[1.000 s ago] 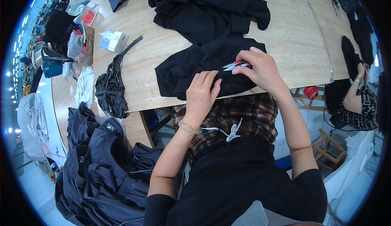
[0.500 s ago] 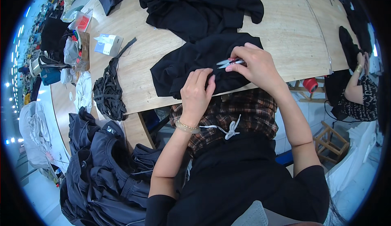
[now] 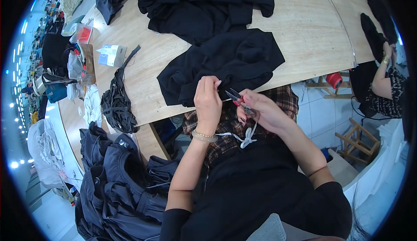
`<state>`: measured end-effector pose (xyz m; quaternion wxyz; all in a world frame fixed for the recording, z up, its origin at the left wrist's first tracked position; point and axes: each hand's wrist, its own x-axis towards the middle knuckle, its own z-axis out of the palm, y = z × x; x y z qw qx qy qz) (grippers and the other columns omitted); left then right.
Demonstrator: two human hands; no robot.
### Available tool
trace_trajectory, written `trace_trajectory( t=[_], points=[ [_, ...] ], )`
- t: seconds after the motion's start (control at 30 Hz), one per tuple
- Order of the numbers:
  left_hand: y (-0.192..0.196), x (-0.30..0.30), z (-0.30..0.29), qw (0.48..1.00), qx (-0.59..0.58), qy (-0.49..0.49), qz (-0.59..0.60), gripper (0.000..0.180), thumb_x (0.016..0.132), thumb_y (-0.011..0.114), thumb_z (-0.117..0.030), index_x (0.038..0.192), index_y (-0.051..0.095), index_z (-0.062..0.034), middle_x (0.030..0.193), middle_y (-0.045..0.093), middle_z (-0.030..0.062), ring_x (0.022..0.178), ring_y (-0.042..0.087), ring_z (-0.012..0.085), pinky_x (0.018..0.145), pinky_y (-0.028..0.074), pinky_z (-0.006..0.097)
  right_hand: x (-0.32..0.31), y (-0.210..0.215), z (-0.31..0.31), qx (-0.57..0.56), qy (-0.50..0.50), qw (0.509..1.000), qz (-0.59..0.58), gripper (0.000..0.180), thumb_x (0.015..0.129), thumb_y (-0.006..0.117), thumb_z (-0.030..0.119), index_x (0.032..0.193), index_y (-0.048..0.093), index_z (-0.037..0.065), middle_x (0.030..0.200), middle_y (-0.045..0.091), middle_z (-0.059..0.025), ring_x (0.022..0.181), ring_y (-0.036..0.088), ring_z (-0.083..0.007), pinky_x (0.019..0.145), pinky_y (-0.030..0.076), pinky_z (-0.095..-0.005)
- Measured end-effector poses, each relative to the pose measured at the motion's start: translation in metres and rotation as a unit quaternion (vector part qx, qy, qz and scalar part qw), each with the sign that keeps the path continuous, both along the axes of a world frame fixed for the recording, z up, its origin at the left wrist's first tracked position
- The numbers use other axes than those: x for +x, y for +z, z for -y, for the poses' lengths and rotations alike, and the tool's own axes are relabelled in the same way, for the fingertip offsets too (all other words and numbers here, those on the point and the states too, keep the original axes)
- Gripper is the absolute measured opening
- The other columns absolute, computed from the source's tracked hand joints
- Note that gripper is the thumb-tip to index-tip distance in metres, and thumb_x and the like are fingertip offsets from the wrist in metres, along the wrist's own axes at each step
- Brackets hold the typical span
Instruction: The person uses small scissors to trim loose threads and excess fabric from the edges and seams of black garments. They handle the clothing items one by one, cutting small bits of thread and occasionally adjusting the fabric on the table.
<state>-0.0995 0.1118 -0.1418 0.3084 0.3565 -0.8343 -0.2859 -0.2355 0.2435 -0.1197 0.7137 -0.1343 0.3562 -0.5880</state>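
A black garment (image 3: pixel 243 52) lies crumpled at the front edge of the table, partly over it. My left hand (image 3: pixel 207 99) is closed in a pinch at the garment's near edge; whatever its fingertips hold is too small to make out. In my right hand (image 3: pixel 265 110) is a pair of thread snips (image 3: pixel 236 98) with red grips and dark pointed blades. The blades are parted and point up and left toward my left fingertips, just off the table edge above my plaid-covered lap.
More black garments (image 3: pixel 204 6) are heaped farther back on the table (image 3: pixel 304 28). Dark strips (image 3: pixel 118 104) lie to the left, near a tissue box (image 3: pixel 112 55). Grey garments (image 3: pixel 117 189) are piled at lower left. Another person's arm (image 3: pixel 381 82) shows at far right, near a wooden stool (image 3: pixel 358 141).
My right hand has drawn the snips back from over the garment to the table edge and turned them. My left hand's fingers have closed into a tighter pinch.
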Motion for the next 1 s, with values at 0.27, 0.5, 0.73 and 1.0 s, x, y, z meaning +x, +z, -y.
trace_trajectory(
  t=[0.27, 0.5, 0.73, 1.0],
  points=[
    [0.02, 0.015, -0.009, 0.987, 0.131, 0.076, -0.049, 0.008, 0.102, 0.05, -0.001, 0.095, 0.054, 0.0008, 0.084, 0.057, 0.0125, 0.069, 0.059, 0.0229, 0.064, 0.049, 0.033, -0.003, -0.015, -0.007, 0.024, -0.056, 0.987, 0.151, 0.033, 0.11, 0.044, 0.031, 0.12, 0.055, 0.002, 0.083, 0.049, 0.0015, 0.074, 0.048, -0.0103, 0.07, 0.043, -0.0256],
    [0.028, 0.037, -0.011, 0.984, 0.137, 0.098, -0.063, 0.016, 0.106, 0.047, -0.006, 0.092, 0.053, 0.0004, 0.082, 0.056, 0.0091, 0.067, 0.055, 0.0185, 0.064, 0.047, 0.032, -0.012, -0.013, -0.009, 0.023, 0.013, 0.987, 0.158, 0.035, 0.111, 0.038, 0.039, 0.107, 0.054, 0.007, 0.063, 0.04, 0.002, 0.053, 0.036, -0.0092, 0.052, 0.032, -0.0254],
    [0.024, 0.035, -0.005, 0.997, 0.068, 0.04, -0.011, 0.013, 0.094, 0.065, -0.004, 0.106, 0.064, 0.0007, 0.101, 0.061, 0.0124, 0.084, 0.059, 0.0286, 0.076, 0.05, 0.037, -0.002, -0.011, -0.005, 0.026, -0.004, 0.987, 0.157, 0.037, 0.111, 0.036, 0.04, 0.105, 0.053, 0.008, 0.058, 0.037, 0.0026, 0.051, 0.031, -0.0086, 0.051, 0.027, -0.0263],
    [0.008, 0.006, 0.004, 0.99, 0.019, 0.061, -0.122, 0.006, 0.085, 0.074, -0.001, 0.09, 0.07, 0.001, 0.089, 0.065, 0.0094, 0.081, 0.062, 0.0216, 0.071, 0.049, 0.031, 0.0, 0.002, -0.002, 0.052, -0.039, 0.996, 0.064, 0.035, 0.11, 0.042, 0.038, 0.109, 0.057, 0.007, 0.07, 0.046, 0.0016, 0.062, 0.04, -0.0085, 0.059, 0.033, -0.0248]
  ],
)
